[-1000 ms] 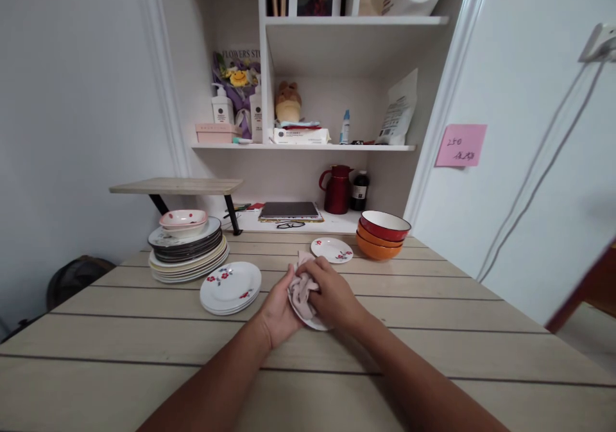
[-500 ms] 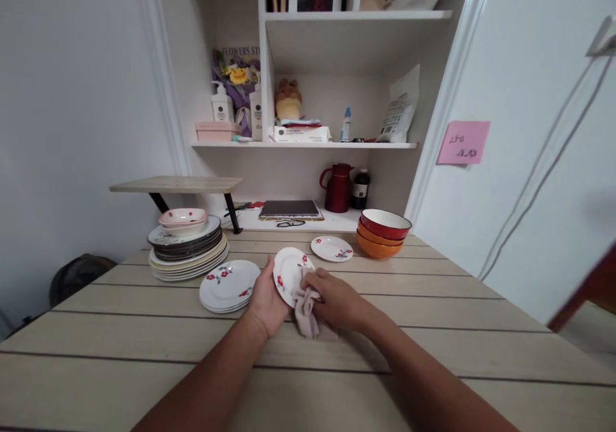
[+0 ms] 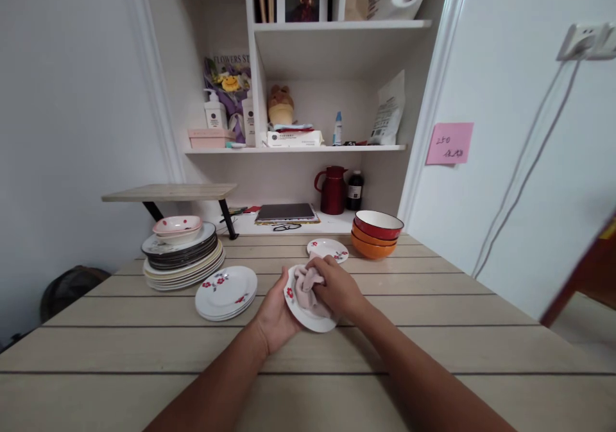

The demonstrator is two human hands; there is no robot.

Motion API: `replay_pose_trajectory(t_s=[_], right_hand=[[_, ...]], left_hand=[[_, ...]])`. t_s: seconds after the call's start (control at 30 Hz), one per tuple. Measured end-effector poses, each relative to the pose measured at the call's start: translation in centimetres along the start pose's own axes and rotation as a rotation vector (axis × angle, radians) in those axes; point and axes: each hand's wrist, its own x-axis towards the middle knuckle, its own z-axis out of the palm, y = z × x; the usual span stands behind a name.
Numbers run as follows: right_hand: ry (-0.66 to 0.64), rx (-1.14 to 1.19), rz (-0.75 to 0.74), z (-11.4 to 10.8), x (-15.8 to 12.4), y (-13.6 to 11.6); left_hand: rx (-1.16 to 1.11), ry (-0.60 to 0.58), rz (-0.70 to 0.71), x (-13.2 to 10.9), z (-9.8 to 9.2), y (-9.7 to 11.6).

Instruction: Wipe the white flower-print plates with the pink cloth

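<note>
My left hand (image 3: 278, 316) grips a small white plate (image 3: 315, 321) with red flowers by its left edge, tilted above the table. A crumpled pinkish-grey cloth (image 3: 307, 289) is bunched in my right hand (image 3: 337, 289) and pressed against the plate's face; it covers much of the pattern. Left of my left hand lies a short stack of white flowered plates (image 3: 226, 294). Beyond my right hand, another small flowered plate (image 3: 328, 248) rests flat, partly hidden by the hand and cloth.
Orange bowls (image 3: 373, 247) with a red bowl (image 3: 378, 225) on top stand at the back right. At the left, a tall plate stack (image 3: 185, 271) carries a dotted dish (image 3: 177, 225) beside a small raised shelf (image 3: 171, 192). Behind are glasses (image 3: 287, 227) and a red jug (image 3: 333, 191).
The held plate has come nearer and tilted to the right. The cloth has moved from its lower right edge onto the middle of its face. The view has shifted slightly.
</note>
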Motion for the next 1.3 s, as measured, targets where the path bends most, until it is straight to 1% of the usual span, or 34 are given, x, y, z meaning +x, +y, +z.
replay_pose_trajectory(t_s=[0.07,0.13,0.23,0.3,0.33,0.4,0.47,0.53,0.63,0.73,0.83,0.93,1.0,1.07,1.13,1.2,1.3], right_hand=[[-0.048,-0.042,-0.004,-0.2,-0.1,0.1],[-0.115,-0.069,-0.037,-0.2,-0.4,0.0],[-0.207,-0.053,-0.127,0.0,-1.0,-0.8],[-0.230,-0.004,-0.208,0.3,-1.4,-1.5],[-0.229,0.027,-0.247,0.4,-1.5,-1.8],[-0.202,0.088,-0.296,0.8,-1.7,-2.4],[-0.142,0.123,-0.291,1.1,-1.6,-2.7],[-0.071,0.130,-0.247,1.3,-1.3,-2.6],[-0.004,0.112,-0.155,1.1,-0.7,-2.0],[0.008,0.073,-0.070,0.6,-0.3,-1.1],[-0.023,0.026,-0.037,0.1,-0.2,-0.4],[-0.102,-0.014,-0.085,0.0,-0.3,-0.2],[-0.162,-0.005,-0.151,0.2,-0.7,-0.5],[-0.187,0.026,-0.218,0.4,-1.1,-1.1],[-0.172,0.064,-0.270,0.6,-1.4,-1.7],[-0.131,0.091,-0.292,0.8,-1.5,-2.3],[-0.046,0.106,-0.265,1.0,-1.2,-2.4]], left_hand=[[-0.017,0.018,0.019,0.0,0.0,0.2],[-0.028,0.065,0.063,0.0,-0.1,0.7],[-0.033,0.165,0.171,-0.1,-0.2,1.6],[-0.023,0.208,0.206,-0.3,-0.2,2.0],[-0.013,0.215,0.200,-0.5,-0.3,2.1],[0.012,0.213,0.143,-0.6,-0.4,2.1],[0.025,0.194,0.051,-0.6,-0.5,1.7],[0.020,0.156,-0.008,-0.4,-0.6,1.1],[0.005,0.075,-0.018,0.1,-0.6,0.3],[0.010,0.038,-0.031,0.4,-0.4,-0.1],[0.017,0.067,-0.010,0.3,-0.2,-0.1],[0.005,0.118,0.043,0.1,0.1,0.3],[-0.002,0.150,0.083,-0.1,0.1,0.8],[-0.002,0.165,0.111,-0.2,-0.1,1.2],[0.007,0.160,0.089,-0.2,-0.4,1.4],[0.021,0.142,0.021,-0.1,-0.6,1.3],[0.028,0.088,-0.043,0.1,-0.7,0.7]])
